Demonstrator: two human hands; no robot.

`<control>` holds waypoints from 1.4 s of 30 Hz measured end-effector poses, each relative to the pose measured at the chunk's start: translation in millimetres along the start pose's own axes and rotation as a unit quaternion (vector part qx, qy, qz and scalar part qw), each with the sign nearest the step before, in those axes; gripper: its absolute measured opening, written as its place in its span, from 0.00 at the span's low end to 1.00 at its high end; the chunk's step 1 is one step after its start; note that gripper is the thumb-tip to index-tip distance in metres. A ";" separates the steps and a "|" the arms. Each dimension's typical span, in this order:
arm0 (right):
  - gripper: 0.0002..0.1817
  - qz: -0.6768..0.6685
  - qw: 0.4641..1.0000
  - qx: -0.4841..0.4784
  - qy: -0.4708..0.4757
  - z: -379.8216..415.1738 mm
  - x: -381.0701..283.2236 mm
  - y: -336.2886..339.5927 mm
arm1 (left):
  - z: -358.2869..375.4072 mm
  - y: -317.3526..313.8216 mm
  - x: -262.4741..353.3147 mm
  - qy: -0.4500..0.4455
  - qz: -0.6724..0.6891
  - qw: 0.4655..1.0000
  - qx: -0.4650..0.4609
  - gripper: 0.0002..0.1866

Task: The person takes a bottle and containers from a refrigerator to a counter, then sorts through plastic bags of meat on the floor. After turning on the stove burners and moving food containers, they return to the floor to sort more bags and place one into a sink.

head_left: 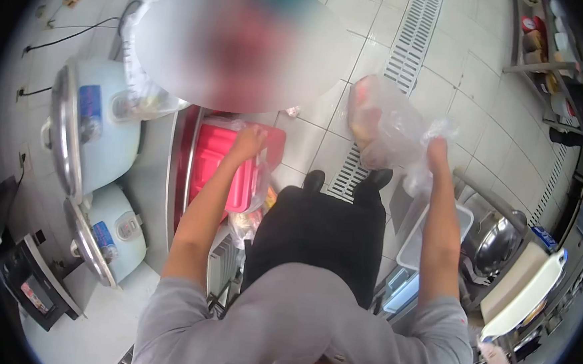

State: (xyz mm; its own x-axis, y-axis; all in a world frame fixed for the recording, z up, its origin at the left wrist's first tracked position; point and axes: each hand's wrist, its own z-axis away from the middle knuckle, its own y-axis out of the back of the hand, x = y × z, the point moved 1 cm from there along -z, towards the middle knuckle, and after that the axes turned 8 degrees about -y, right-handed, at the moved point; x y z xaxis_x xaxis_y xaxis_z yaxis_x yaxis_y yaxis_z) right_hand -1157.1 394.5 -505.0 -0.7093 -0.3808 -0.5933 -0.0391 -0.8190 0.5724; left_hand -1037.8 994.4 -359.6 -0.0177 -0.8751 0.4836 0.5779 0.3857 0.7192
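Note:
My right hand point(438, 151) is closed around the gathered neck of a clear plastic bag point(402, 125). The bag hangs over the floor drain, with something orange-red and tan inside it. My left hand point(248, 143) is over a bright pink plastic tub point(222, 168) on the left, fingers curled at its far right edge. A strip of clear film point(262, 173) runs along the tub's side just below that hand. I cannot tell whether the fingers grip the tub's edge or the film.
Two large rice cookers point(101, 130) stand on the left counter point(148, 173). Colourful packets point(252, 223) lie below the pink tub. On the right are a white plastic bin point(411, 246), a steel bowl point(495, 241) and a cream tray point(525, 290). A slotted drain point(414, 39) crosses the tiled floor.

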 end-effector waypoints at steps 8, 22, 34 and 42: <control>0.11 0.164 0.984 -0.063 -0.005 19.5 76.6 -76.8 | -264.6 -157.8 -170.0 0.224 -0.148 0.962 -0.045 0.25; 0.13 0.038 0.990 -0.099 -0.089 10.0 94.6 -126.0 | -345.9 -256.4 -267.2 0.251 0.024 0.954 -0.160 0.14; 0.12 0.490 0.832 -0.155 0.211 -22.9 56.1 -75.7 | -129.3 149.5 158.6 -0.010 0.692 0.721 0.038 0.04; 0.14 0.128 0.987 -0.088 -0.042 5.1 -95.0 -31.7 | -99.7 414.2 281.8 -0.210 0.490 0.839 0.108 0.07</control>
State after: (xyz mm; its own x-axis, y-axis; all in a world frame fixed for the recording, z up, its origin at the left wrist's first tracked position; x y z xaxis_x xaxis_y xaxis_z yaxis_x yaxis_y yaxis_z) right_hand -1092.1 458.9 -463.9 -0.7360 -0.5545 -0.3883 0.2670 -0.7649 0.5862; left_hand -722.2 878.4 24.9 0.0677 0.0558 0.9961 0.3224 0.9436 -0.0748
